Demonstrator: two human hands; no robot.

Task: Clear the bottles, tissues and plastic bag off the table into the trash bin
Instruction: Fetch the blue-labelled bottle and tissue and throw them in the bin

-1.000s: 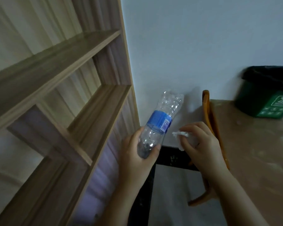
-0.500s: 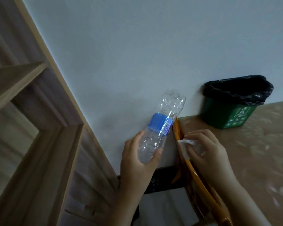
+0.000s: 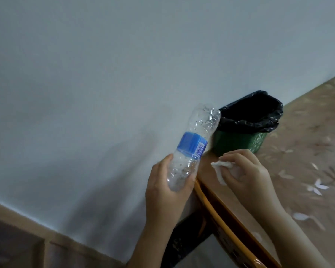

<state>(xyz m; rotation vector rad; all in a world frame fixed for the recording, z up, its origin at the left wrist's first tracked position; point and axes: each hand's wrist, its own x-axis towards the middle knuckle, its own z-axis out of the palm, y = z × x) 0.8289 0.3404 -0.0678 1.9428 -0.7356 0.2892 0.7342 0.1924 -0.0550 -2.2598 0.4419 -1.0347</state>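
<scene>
Pale wall behind — left hand (image 3: 166, 192) grips the bottle (image 3: 193, 149) beside the trash bin (image 3: 240, 141); right hand (image 3: 248, 173) pinches a tissue (image 3: 219, 169) before it.

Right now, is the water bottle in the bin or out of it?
Out. The left hand grips the bottle in the air, left of the bin, none of it past the black-lined rim.

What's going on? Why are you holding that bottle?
Someone is tidying up. The left hand holds a clear plastic bottle just past the table edge. The right hand pinches a crumpled white tissue. Both are near the green trash bin, but neither is in it yet.
</scene>
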